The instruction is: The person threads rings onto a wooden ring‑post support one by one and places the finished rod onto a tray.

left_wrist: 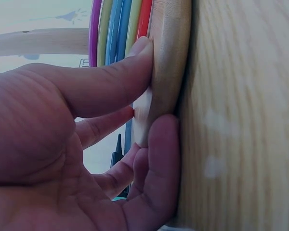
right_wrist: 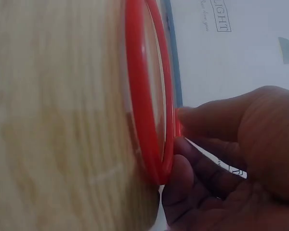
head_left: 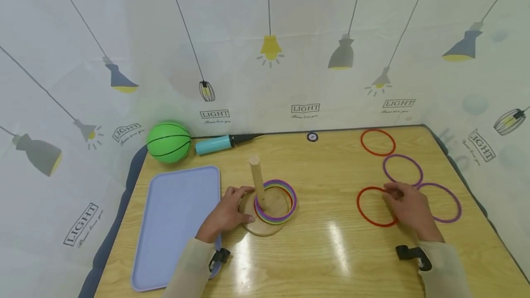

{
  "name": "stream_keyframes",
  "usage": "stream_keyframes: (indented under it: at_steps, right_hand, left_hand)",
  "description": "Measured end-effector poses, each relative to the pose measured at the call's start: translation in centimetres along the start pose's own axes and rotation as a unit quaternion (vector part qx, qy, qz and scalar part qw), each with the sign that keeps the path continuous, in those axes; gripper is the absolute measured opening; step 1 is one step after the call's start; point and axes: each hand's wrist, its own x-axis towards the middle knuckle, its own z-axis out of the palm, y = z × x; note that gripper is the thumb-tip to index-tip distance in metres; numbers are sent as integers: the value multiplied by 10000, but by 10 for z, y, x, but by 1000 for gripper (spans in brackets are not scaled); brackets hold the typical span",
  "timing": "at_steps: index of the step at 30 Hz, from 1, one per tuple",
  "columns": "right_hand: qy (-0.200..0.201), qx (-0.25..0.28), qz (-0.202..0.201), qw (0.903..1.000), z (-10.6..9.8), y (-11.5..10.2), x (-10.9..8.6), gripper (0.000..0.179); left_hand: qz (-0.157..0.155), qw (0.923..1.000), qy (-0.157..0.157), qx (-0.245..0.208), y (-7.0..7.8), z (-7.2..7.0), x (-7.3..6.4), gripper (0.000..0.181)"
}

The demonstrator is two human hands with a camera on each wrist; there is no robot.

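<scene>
In the head view my left hand [head_left: 227,210] grips the edge of a round wooden base [head_left: 267,230] with an upright peg [head_left: 256,174]. The left wrist view has the thumb on top of the base and curled fingers at its side. A stack of coloured rings [left_wrist: 120,29], purple outermost and red against the wood, lies around the peg. On the right, my right hand [head_left: 407,206] pinches the rim of a red ring [head_left: 361,213], which lies low over the table. Its fingers hide part of that rim; the right wrist view has the ring [right_wrist: 140,77] edge-on.
Beyond the right hand lie another red ring [head_left: 364,146] and a purple ring [head_left: 387,171], with a second purple ring [head_left: 458,201] farther right. A blue tray [head_left: 178,224] is left of the base. Behind it sit a green ball [head_left: 169,142] and a blue pump [head_left: 214,145].
</scene>
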Motion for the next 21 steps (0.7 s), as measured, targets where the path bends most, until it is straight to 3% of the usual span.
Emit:
stream_keyframes:
  at_steps: [8, 21]
  right_hand:
    - [32, -410, -463, 9981, 5, 2, 6, 21]
    - [-303, -159, -293, 9990, -2, -13, 8, 23]
  left_hand:
    - [-70, 10000, 5, -2, 0, 0, -1, 75]
    - [5, 10000, -4, -26, 0, -1, -2, 75]
